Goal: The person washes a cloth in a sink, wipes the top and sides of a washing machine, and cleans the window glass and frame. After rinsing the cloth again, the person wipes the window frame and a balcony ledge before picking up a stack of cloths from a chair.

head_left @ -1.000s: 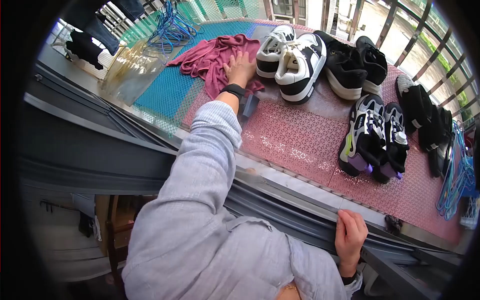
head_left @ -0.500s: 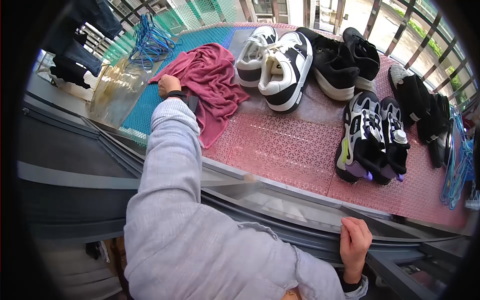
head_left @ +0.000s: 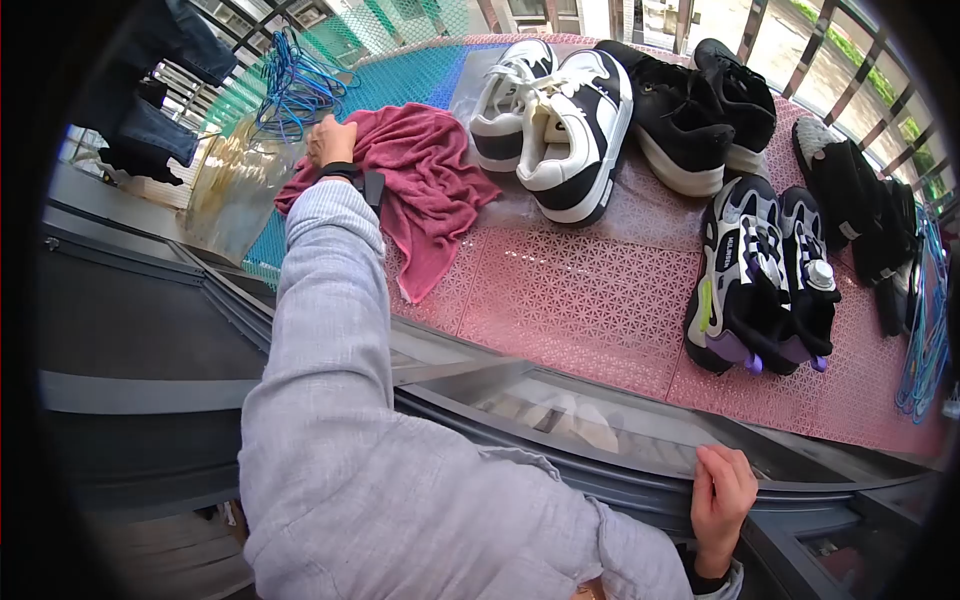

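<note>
A crumpled pink cloth (head_left: 425, 165) lies on the blue and pink perforated mats. My left hand (head_left: 330, 142) is at the cloth's upper left edge, fingers curled on it, beside a bundle of blue cord (head_left: 290, 95). Lower right, my right hand (head_left: 722, 500) is closed with curled fingers against the grey window frame (head_left: 640, 475); nothing shows in it. White and black sneakers (head_left: 575, 140) stand just right of the cloth.
Black shoes (head_left: 680, 125) stand by the metal railing (head_left: 815, 50). Nearer are grey and black sneakers (head_left: 745, 280) with purple heels. More dark shoes (head_left: 850, 200) and blue hangers (head_left: 925, 320) are at the far right. Dark clothes (head_left: 150, 130) hang at the upper left.
My left hand has moved up along the cloth's edge, and the cloth's left part now spreads further left and down. The view has shifted slightly; my right hand stays by the frame.
</note>
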`<state>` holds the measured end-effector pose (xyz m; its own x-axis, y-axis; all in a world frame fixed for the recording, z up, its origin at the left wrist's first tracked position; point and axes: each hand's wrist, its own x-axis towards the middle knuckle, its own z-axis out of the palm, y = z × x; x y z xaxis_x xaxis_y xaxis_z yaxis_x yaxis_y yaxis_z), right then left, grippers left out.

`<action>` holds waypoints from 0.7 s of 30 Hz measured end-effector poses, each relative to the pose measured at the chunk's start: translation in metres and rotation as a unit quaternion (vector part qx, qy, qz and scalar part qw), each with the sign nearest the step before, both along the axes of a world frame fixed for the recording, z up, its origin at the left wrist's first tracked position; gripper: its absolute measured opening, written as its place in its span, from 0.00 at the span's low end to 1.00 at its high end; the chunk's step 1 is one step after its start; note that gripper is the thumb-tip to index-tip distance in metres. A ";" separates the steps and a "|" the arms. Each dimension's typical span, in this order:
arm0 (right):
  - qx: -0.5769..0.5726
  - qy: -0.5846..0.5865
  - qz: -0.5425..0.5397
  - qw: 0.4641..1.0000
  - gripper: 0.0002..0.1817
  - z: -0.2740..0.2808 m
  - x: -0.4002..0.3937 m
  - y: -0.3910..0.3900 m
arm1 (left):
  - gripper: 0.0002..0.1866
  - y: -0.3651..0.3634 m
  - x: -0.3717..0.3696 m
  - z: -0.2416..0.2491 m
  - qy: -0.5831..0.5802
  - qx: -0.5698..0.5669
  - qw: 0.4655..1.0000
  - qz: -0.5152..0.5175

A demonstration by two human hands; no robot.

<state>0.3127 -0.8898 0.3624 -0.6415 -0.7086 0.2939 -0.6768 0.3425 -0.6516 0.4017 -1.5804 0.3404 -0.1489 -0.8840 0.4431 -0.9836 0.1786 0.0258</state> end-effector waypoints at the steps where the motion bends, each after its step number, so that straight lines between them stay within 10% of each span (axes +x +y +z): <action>1: 0.004 -0.003 -0.011 1.000 0.09 0.001 0.001 0.001 | 0.18 0.000 -0.020 -0.013 -0.001 -0.006 0.998 -0.058; 7: -0.019 -0.003 -0.021 1.000 0.10 0.000 -0.003 0.003 | 0.17 0.010 -0.045 -0.010 -0.003 0.091 0.996 -0.022; 11: -0.005 -0.015 -0.037 0.999 0.09 0.000 -0.002 0.004 | 0.16 -0.057 -0.072 0.010 0.212 0.012 0.952 -0.221; 14: -0.003 -0.022 -0.042 0.999 0.09 -0.003 0.000 0.006 | 0.34 -0.080 -0.127 -0.005 0.304 0.053 0.794 -0.524; 17: -0.006 -0.019 -0.039 0.999 0.08 -0.006 0.000 0.006 | 0.42 0.018 -0.139 -0.002 0.055 0.116 0.945 -0.300; 21: -0.012 -0.009 -0.024 1.000 0.07 -0.004 0.000 0.007 | 0.33 0.092 -0.142 -0.037 -0.007 0.086 0.959 -0.269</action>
<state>0.3132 -0.8831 0.3584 -0.6791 -0.6705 0.2988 -0.6490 0.3582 -0.6712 0.2592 -1.4881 0.3039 -0.6091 -0.7375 0.2918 -0.7506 0.6548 0.0882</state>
